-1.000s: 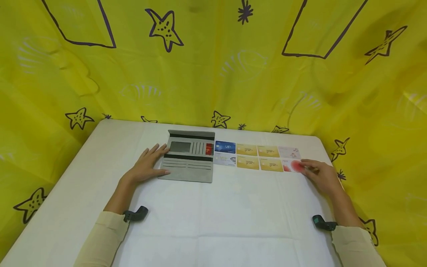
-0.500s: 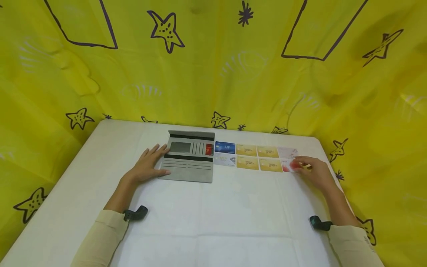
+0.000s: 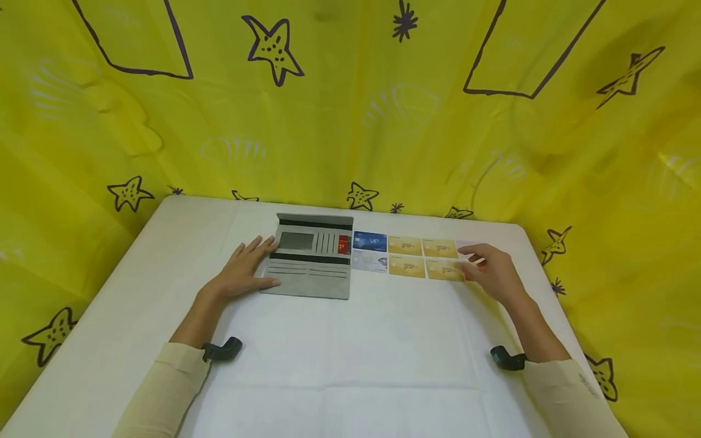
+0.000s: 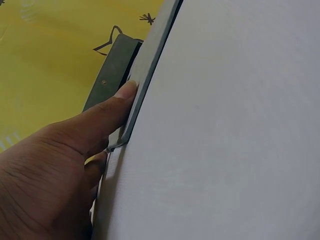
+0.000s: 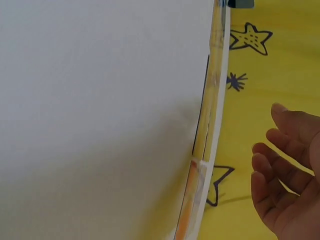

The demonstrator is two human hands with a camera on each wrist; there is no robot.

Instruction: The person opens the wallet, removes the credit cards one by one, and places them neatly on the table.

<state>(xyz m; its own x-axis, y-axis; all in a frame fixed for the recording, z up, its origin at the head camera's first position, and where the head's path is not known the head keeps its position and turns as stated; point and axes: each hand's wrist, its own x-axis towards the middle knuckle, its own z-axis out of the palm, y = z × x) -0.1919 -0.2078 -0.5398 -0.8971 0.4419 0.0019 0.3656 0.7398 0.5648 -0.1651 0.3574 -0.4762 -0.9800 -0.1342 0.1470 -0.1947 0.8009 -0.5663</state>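
A grey wallet [image 3: 306,288] lies unfolded on the white table, with a red card [image 3: 343,244] in its upper right part. My left hand [image 3: 238,272] rests at the wallet's left edge, fingers spread, and the thumb [image 4: 127,89] presses near the rim in the left wrist view. My right hand [image 3: 495,274] hovers over the right end of two rows of cards, its fingers loosely bent with nothing between them in the right wrist view. Beneath it, a pale card [image 3: 464,243] and a red-and-white card [image 3: 470,276] are mostly hidden.
Right of the wallet lie a blue VIP card [image 3: 370,241], a silvery card [image 3: 369,261] and several gold cards [image 3: 407,266], set edge to edge. A yellow curtain [image 3: 317,140] with starfish drawings hangs behind the table [image 3: 350,353].
My right hand has moved left from the red-and-white card's right end, now covering most of that card and the pale one. My left hand and the wallet stay put.
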